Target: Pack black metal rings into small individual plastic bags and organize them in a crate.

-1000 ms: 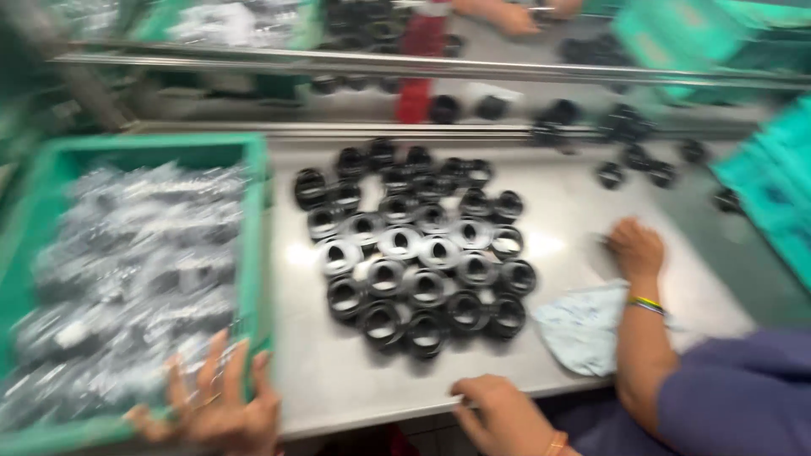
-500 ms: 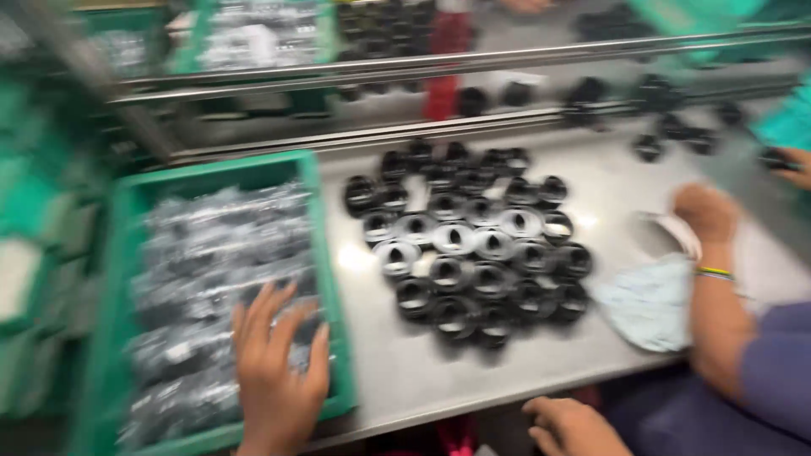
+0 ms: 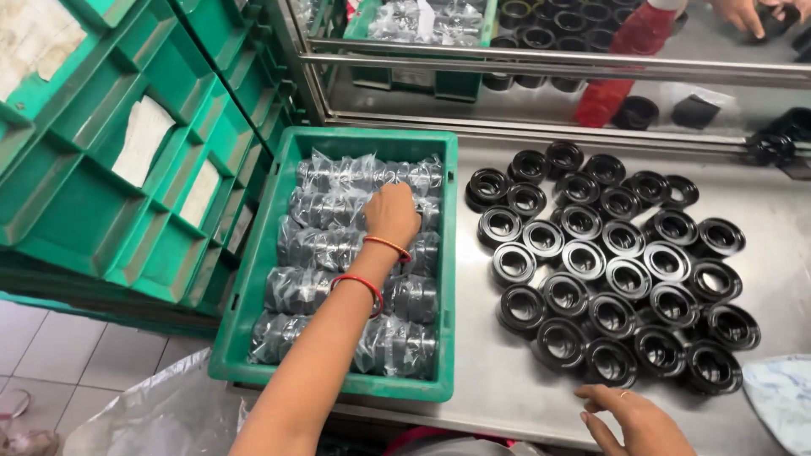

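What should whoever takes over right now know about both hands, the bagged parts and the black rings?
Left hand: down in the green crate, fingers on a clear bag of metal parts; a firm grip cannot be told.
Right hand: open, empty, on the steel table beside the black rings.
Done: rings laid out in rows on the table.
Left: the crate's bags are all sealed and inside.

Clear plastic bags of metal parts (image 3: pixel 355 253) in rows inside green crate (image 3: pixel 253 279), more bags (image 3: pixel 418 19) in far crate

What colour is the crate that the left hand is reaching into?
Green; the crate shows plainly in the head view, with the left hand on its clear-wrapped packets.
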